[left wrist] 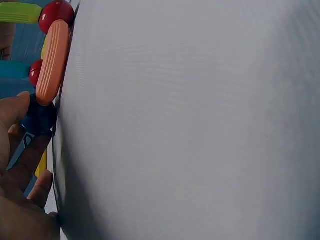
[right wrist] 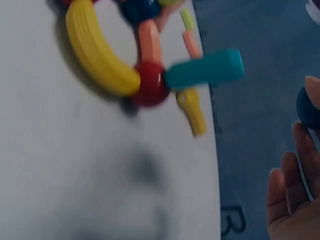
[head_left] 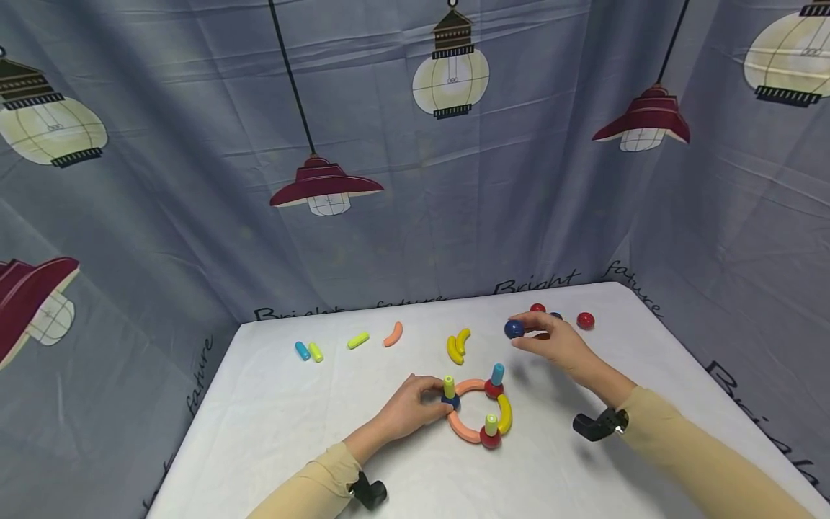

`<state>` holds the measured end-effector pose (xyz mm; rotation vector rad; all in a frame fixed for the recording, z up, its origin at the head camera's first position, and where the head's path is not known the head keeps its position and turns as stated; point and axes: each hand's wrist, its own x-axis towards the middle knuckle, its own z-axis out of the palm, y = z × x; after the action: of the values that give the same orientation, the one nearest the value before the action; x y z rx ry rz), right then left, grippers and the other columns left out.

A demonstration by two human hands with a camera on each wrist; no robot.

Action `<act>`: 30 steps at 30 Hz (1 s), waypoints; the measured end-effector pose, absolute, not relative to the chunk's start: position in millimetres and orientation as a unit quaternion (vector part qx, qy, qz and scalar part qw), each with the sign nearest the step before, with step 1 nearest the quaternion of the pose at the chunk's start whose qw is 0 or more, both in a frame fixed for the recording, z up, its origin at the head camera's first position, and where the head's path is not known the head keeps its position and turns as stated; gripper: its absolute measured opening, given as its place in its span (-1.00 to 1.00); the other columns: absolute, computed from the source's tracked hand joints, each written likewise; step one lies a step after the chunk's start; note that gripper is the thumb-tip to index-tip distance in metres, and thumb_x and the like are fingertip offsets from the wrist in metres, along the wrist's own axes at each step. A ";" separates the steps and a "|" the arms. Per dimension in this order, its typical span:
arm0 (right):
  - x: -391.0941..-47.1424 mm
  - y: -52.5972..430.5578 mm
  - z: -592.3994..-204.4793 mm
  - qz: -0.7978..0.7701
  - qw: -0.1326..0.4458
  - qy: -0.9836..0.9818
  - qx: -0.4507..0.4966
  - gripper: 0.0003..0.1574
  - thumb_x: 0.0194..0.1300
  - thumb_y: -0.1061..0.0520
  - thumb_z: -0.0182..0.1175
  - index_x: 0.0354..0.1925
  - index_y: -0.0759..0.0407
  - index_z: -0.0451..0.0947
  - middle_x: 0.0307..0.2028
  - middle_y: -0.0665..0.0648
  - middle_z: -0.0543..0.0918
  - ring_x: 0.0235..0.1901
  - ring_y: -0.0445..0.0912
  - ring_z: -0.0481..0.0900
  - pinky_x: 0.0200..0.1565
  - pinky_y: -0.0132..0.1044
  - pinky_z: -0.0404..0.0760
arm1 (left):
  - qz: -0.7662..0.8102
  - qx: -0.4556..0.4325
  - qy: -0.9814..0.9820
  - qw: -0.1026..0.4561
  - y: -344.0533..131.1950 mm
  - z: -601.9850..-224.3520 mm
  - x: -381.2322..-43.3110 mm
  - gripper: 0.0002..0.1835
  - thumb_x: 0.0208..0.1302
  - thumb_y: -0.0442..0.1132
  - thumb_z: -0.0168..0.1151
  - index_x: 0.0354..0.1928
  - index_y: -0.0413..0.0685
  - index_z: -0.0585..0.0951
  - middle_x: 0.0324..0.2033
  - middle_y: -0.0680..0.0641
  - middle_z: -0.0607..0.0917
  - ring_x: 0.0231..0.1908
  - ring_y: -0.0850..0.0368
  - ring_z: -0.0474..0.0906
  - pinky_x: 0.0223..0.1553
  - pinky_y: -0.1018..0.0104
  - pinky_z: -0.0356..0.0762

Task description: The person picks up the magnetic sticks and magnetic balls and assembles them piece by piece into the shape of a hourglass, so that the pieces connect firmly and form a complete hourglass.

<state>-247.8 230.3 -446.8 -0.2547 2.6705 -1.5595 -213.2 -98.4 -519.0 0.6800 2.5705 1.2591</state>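
A ring of curved rods and balls lies on the white table: two salmon rods (head_left: 463, 429), a yellow rod (head_left: 504, 414), two red balls (head_left: 491, 439) and a dark blue ball (left wrist: 39, 118). Short straight rods stand up from these balls, a light blue rod (right wrist: 205, 70) and two yellow-green rods (head_left: 449, 387). At the ring's left side, my left hand (head_left: 415, 407) pinches the blue ball between thumb and fingers. My right hand (head_left: 558, 346) holds a second dark blue ball (head_left: 514, 329) by its fingertips, raised beyond the ring at the right.
Behind the ring lie two loose yellow curved rods (head_left: 455, 351) and a salmon curved rod (head_left: 393, 334). Farther left are a short blue rod (head_left: 302, 351) and two yellow-green rods (head_left: 358, 340). Red balls (head_left: 586, 321) and another blue ball sit near the back right, partly behind my right hand.
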 end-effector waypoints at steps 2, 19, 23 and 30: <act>-245.8 214.8 -444.4 -0.497 0.029 0.860 -0.114 -0.35 0.27 -0.09 0.46 0.25 0.07 0.57 0.08 0.14 0.63 0.15 0.20 0.47 0.08 -0.09 0.55 | 0.426 0.231 0.869 0.098 -98.2 -518.8 -213.0 -0.61 0.35 0.07 0.38 0.12 0.11 0.69 0.05 0.19 0.68 0.27 0.14 0.48 0.52 -0.04 -0.08; -233.5 145.2 -439.0 -0.411 0.127 0.883 -0.187 -0.44 0.07 -0.22 0.56 0.07 -0.32 0.67 0.02 -0.08 0.55 0.21 0.11 0.43 0.22 0.19 0.44 | 0.447 0.249 0.856 0.076 -96.0 -519.0 -215.4 -0.74 0.39 0.00 0.35 0.03 0.14 0.74 -0.09 0.27 0.73 0.13 0.25 0.57 0.50 -0.16 -0.09; -234.6 141.9 -442.3 -0.411 0.129 0.878 -0.211 -0.50 0.11 -0.16 0.55 0.05 -0.33 0.69 0.00 -0.10 0.56 0.16 0.08 0.43 0.13 0.08 0.49 | 0.443 0.255 0.856 0.072 -95.6 -518.4 -215.6 -0.76 0.39 -0.01 0.35 0.01 0.14 0.75 -0.10 0.28 0.73 0.12 0.26 0.57 0.49 -0.18 -0.05; -236.0 140.5 -447.4 -0.396 0.117 0.877 -0.245 -0.55 0.17 -0.14 0.53 0.04 -0.38 0.69 -0.04 -0.18 0.58 0.16 0.08 0.43 0.13 0.09 0.47 | 0.440 0.269 0.854 0.065 -95.8 -518.6 -215.8 -0.77 0.40 -0.04 0.35 0.02 0.12 0.74 -0.10 0.28 0.74 0.10 0.30 0.58 0.47 -0.23 -0.03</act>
<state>-236.0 140.5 -447.4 -0.7174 2.5691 -1.1581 -215.8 -95.8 -518.6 0.8129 2.5788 1.3274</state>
